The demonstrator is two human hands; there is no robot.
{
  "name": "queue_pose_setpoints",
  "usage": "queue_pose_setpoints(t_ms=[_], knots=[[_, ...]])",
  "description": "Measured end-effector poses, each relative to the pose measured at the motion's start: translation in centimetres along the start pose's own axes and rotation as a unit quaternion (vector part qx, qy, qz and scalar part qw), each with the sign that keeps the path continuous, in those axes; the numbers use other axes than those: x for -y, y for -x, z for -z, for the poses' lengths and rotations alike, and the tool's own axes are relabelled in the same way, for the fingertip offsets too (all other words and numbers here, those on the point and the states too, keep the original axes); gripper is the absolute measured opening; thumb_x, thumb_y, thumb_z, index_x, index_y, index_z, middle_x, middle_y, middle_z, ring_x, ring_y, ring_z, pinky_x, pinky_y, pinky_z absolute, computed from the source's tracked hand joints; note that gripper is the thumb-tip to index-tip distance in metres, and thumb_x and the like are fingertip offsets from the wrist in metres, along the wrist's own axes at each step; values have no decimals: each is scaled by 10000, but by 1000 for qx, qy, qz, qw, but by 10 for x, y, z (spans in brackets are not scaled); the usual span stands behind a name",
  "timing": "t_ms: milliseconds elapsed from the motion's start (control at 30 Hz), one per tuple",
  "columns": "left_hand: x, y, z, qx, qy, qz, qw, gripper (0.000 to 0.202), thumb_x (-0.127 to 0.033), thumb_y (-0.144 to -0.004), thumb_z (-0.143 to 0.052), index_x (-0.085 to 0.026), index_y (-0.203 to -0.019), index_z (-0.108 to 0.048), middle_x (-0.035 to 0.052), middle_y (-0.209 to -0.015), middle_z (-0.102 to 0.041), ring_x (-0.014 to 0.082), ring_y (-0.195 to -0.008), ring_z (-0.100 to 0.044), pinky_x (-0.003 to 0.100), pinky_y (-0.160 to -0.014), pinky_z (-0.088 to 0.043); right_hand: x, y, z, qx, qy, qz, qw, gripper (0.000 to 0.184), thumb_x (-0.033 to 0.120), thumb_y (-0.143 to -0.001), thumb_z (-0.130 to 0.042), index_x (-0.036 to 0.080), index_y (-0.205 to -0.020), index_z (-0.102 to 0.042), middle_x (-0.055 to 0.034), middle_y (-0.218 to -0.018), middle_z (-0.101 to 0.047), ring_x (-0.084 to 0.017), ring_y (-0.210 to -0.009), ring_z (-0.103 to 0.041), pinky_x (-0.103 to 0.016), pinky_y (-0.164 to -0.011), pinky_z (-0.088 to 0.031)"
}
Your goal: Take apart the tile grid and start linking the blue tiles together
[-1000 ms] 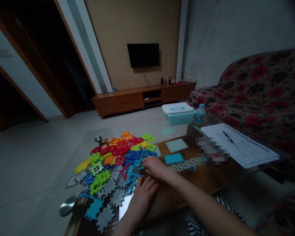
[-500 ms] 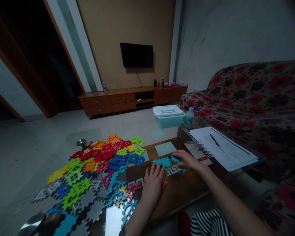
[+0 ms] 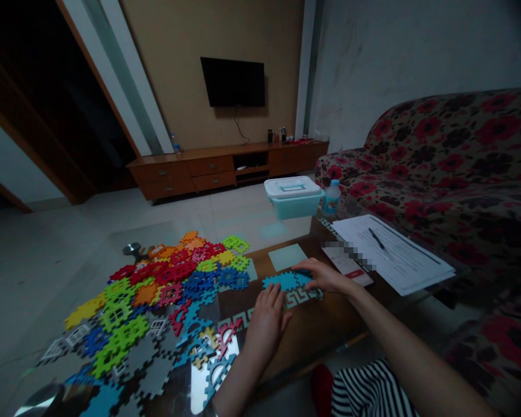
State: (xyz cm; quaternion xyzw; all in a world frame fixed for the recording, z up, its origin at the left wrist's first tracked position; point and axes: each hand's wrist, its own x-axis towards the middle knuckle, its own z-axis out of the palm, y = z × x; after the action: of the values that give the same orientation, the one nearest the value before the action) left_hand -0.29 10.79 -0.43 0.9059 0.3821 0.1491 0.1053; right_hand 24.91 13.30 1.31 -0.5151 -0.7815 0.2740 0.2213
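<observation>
Two light-blue interlocking plastic tiles with toothed edges lie side by side on the glass-topped coffee table. My left hand rests palm down, fingertips stretched out onto the near edge of the left blue tile. On the other side, my right hand has its fingers and thumb around the right blue tile, partly covering it. The tiles' edges meet or nearly meet; whether they are locked together I cannot tell. Left of my hands spreads a large pile of toothed tiles in red, orange, green, yellow, blue and grey.
Beyond my hands stand a turquoise box with a white lid and a bottle. Papers with a pen lie at the right, beside a flowered sofa. A television hangs above a wooden cabinet.
The view has shifted slightly, moving the scene left and up. My left fingers are closer together on the blue tile, and my right hand is closer around the other one.
</observation>
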Motion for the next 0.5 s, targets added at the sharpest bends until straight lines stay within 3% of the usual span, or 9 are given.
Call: queue_pose_setpoints(t_ms=[233,500], knots=[[-1,2,6,-13,36,-12,999,441,-219,-851,-581,-168,-1283,-506,153,-1416,-474,300,-1340,-395,534,-1091,-357,-1,-6,-6,-23,8,-23,999,627,143,-646,-753,229,-1251,-612,-93,-1228,-617,-251,-1149,-523,-406,-1005,-377],[-10,7,20,21,72,6,997,539,-266,-843,-608,-172,-1348,-444,144,-1460,-419,293,-1370,-345,526,-1126,-298,-4,-3,-16,-46,9,-40,998,545,158,-662,-709,207,-1201,-652,-103,-1201,-642,-274,-1131,-543,-423,-997,-393]])
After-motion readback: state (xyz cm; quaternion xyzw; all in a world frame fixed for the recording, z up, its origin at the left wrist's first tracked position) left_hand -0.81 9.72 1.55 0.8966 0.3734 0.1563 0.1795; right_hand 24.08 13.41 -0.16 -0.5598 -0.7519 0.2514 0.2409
